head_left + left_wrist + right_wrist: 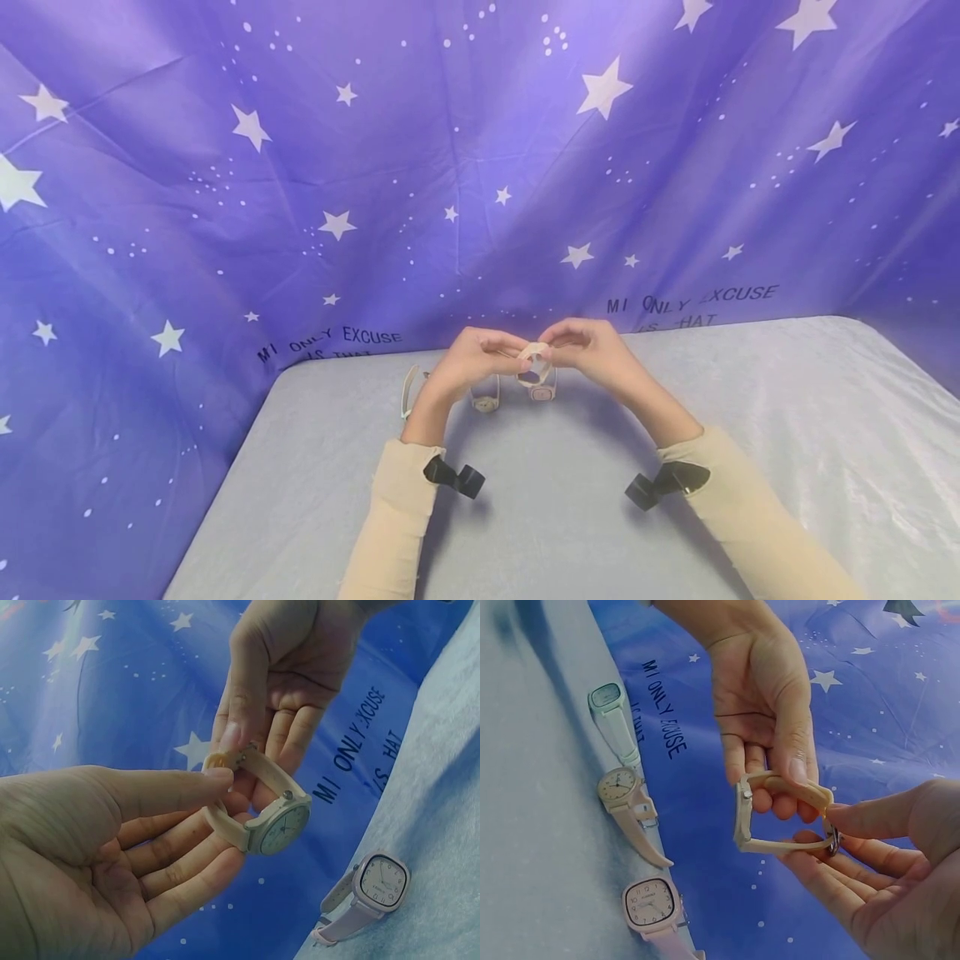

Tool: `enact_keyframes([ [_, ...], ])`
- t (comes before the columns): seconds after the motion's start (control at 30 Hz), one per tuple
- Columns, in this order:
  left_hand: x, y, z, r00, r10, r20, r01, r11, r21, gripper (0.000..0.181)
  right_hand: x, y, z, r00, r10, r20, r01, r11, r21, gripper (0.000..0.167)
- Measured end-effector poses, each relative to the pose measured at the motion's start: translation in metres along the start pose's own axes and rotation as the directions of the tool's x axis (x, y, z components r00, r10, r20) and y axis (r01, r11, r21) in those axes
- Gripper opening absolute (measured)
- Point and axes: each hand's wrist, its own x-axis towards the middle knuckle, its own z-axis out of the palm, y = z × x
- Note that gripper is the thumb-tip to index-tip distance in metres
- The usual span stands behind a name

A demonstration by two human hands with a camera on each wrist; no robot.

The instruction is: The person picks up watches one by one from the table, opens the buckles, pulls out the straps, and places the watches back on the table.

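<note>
A beige wristwatch [282, 827] with a round dial is held up above the far part of the table, its strap bent into a loop. My left hand [474, 364] pinches one side of the strap between thumb and fingers. From the opposite side, my right hand [588, 346] pinches the strap near its metal buckle [834, 841]. Both thumbs meet close together at the strap ends in the left wrist view. In the right wrist view the watch case is seen edge-on, so its dial is hidden there.
Below the hands, a pink square watch [651, 906], a round beige watch [619, 787] and a pale green watch [609, 696] stand in a row on the grey cloth-covered table [555, 517]. A purple starry curtain [450, 167] hangs right behind the table's far edge.
</note>
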Motion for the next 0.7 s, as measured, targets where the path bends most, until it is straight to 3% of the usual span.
enact_keyframes([
  [0.27,-0.0002,-0.0013,-0.0025,1.0,0.009,0.002,-0.009,1.0,0.003,0.03,0.0002,-0.0011,-0.0016,0.998,0.037,0.043,-0.042,0.993,0.111,0.031],
  [0.5,0.0005,-0.0012,-0.0047,1.0,0.006,0.014,-0.005,0.999,-0.045,0.031,0.0011,-0.0004,-0.0059,0.995,0.026,0.092,-0.05,0.963,0.265,0.024],
  [0.7,-0.0002,-0.0002,-0.0056,1.0,0.005,0.012,-0.004,0.998,-0.055,0.031,0.0019,0.0008,-0.0067,0.994,0.033,0.108,-0.066,0.945,0.321,0.022],
])
